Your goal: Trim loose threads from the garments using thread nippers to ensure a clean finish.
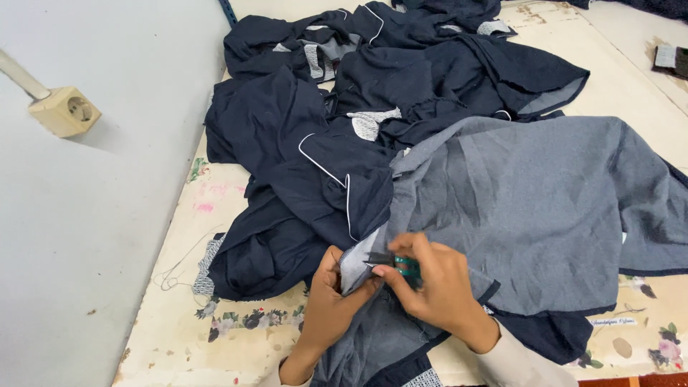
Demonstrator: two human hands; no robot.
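A grey-blue garment [530, 208] lies spread inside out across the table in front of me. My left hand [331, 301] pinches a pale edge of this garment near its lower left corner. My right hand [430, 283] holds small teal-handled thread snips [396, 264], their dark blades pointing left at the pinched edge. The two hands nearly touch. A pile of dark navy garments with white piping [344, 143] lies just beyond, partly under the grey one.
The table [208, 330] has a worn floral cover, with loose threads at its left edge. A grey wall with a beige socket [66, 110] runs along the left. A small dark object [672, 60] sits at the far right.
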